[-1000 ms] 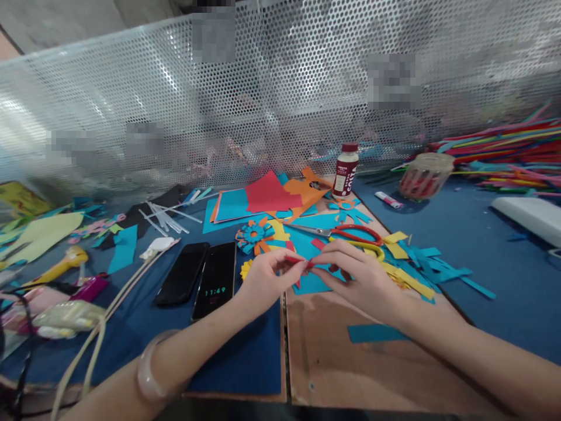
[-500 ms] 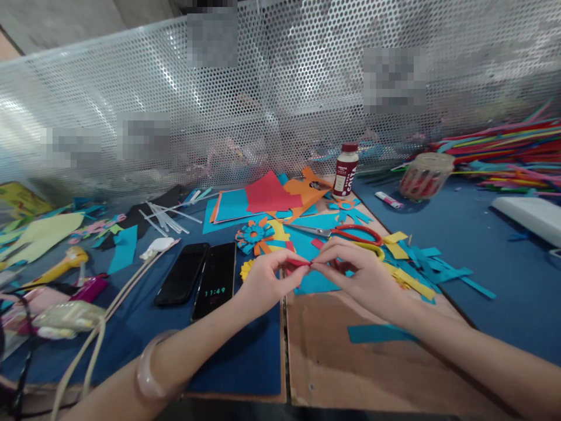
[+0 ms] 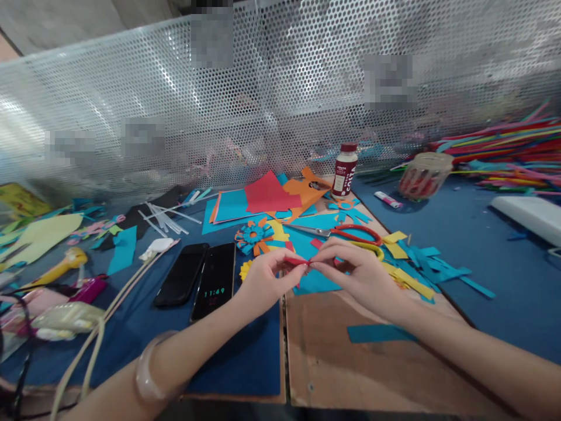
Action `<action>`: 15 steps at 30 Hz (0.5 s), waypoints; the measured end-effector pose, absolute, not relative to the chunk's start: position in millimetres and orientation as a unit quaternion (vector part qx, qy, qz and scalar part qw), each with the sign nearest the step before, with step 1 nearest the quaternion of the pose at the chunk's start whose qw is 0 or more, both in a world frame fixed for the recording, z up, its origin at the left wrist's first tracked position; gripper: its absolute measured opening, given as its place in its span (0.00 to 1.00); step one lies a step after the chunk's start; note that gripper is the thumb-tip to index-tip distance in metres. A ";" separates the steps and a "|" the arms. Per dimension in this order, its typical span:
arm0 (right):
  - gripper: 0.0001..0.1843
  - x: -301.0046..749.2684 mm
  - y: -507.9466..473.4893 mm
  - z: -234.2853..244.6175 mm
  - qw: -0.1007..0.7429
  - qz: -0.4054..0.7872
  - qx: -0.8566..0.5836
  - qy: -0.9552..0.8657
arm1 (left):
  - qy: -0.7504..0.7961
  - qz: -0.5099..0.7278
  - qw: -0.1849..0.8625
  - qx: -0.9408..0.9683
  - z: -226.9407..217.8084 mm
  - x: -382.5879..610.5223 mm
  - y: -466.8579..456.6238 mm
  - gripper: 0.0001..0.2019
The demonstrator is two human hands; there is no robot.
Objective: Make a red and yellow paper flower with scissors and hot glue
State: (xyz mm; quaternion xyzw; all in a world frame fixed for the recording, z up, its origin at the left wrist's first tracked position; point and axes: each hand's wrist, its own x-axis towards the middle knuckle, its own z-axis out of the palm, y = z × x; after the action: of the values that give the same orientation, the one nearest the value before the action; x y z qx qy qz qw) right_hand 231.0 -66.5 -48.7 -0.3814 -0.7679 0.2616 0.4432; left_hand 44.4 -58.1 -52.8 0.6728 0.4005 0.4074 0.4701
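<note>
A small piece of red paper (image 3: 298, 262) is pinched between my two hands above the table, mostly covered by the fingers. My left hand (image 3: 269, 278) is closed on its left part, thumb against forefinger. At its right end, the fingertips of my right hand (image 3: 350, 269) press together on it. Just beyond the right hand lie scissors (image 3: 362, 234) with red and yellow handles, on blue paper (image 3: 318, 283). A blue and orange paper flower (image 3: 254, 235) lies beyond the left hand, with a yellow paper flower (image 3: 245, 269) partly hidden beside that hand.
Two phones (image 3: 213, 283) lie left of my hands, near a cable (image 3: 118, 304) and glue guns (image 3: 65, 269). Coloured sheets (image 3: 269, 193) and a bottle (image 3: 345, 171) stand or lie behind. Paper scraps (image 3: 409, 280), a glass jar (image 3: 425, 176) and pipe cleaners (image 3: 504, 155) are to the right.
Both hands stay in nearly the same place, still pinching the red paper. The fingers have shifted only slightly, and a bit more red shows between them.
</note>
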 end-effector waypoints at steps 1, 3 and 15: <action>0.08 230.8 -66.8 -48.2 0.444 0.263 -0.381 -0.767 | 0.400 0.404 0.464 0.679 -52.7 44.1 -58.4 0.08; 0.08 230.4 -67.2 -47.0 0.443 0.271 -0.382 -0.764 | 0.401 0.397 0.450 0.692 -52.1 43.8 -58.9 0.08; 0.08 229.8 -68.0 -44.4 0.439 0.326 -0.387 -0.743 | 0.406 0.400 0.461 0.680 -52.3 43.9 -58.3 0.08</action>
State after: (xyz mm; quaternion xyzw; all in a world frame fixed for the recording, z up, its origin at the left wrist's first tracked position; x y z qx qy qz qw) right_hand 229.8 -68.0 -44.4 -0.3869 -0.7426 0.3256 0.4392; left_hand 43.9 -58.3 -52.3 0.6804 0.4058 0.3996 0.4613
